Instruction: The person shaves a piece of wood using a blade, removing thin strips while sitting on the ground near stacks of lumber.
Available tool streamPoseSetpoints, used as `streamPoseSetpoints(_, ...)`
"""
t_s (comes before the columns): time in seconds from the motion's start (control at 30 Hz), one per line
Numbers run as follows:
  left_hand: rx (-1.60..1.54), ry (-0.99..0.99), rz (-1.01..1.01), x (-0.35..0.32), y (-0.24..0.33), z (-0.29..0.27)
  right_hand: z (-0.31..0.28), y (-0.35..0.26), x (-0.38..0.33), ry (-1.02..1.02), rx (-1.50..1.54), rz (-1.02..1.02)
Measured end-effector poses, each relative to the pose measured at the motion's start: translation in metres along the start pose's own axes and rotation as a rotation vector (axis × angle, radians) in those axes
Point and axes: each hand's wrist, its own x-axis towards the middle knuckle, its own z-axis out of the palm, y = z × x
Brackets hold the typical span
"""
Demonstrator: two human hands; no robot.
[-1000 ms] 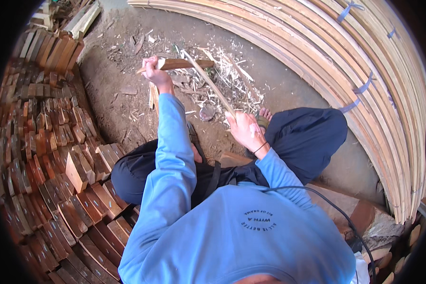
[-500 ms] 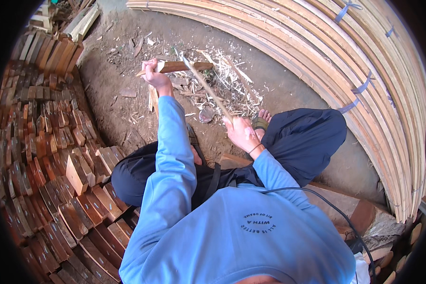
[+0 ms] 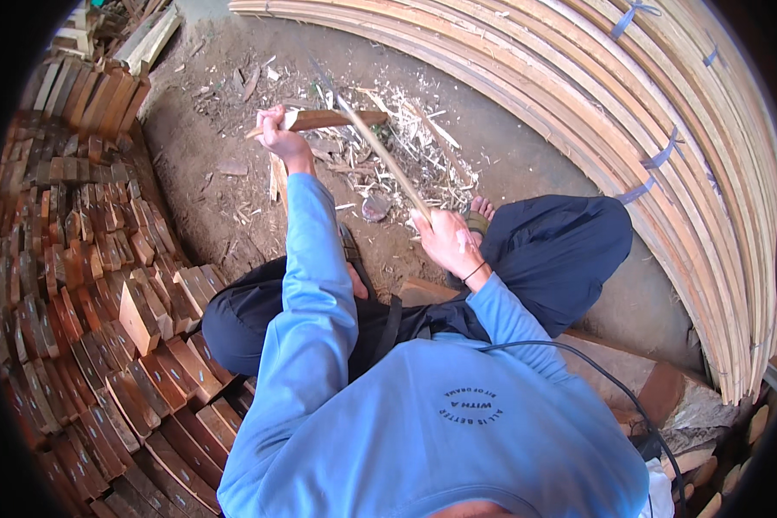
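My left hand [image 3: 280, 136], arm stretched out over the ground, is closed around one end of a wood piece [image 3: 324, 120]. This piece has a brown side and a pale, freshly cut face near my fingers, and its other end points right. My right hand [image 3: 451, 239] grips the lower end of a long-handled knife [image 3: 382, 152] in front of my right knee. The knife's pale wooden handle slants up and left to the wood piece. Beyond the handle, the thin grey blade is faint and seen nearly edge-on; whether it touches the wood I cannot tell.
Pale wood shavings [image 3: 423, 138] litter the dirt floor under the work. Stacked wooden blocks [image 3: 86, 302] fill the left side. Long curved wooden strips [image 3: 527, 69], tied with blue bands, lie along the right. A black cable [image 3: 613, 380] runs beside my right arm.
My right hand has shifted slightly right and the knife has moved a little with it, its blade now pointing farther up and left. My left hand and the wood piece are almost unmoved.
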Motion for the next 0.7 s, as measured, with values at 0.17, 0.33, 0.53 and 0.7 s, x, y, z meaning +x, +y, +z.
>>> streamPoseSetpoints(0.17, -0.035, -0.004, -0.049, -0.001, -0.001, 0.005, 0.011, 0.013, 0.009, -0.083, -0.057, 0.092)
streamPoseSetpoints(0.33, -0.046, -0.015, -0.039, 0.002, -0.004, 0.000, -0.010, -0.007, 0.009, 0.059, 0.052, -0.071)
streamPoseSetpoints(0.53, -0.072, 0.012, -0.057, 0.001, 0.000, 0.000, 0.005, 0.013, 0.003, -0.036, -0.019, 0.006)
streamPoseSetpoints(0.7, -0.035, -0.005, -0.042, 0.001, -0.001, 0.005, -0.012, -0.011, -0.003, 0.106, 0.118, -0.055)
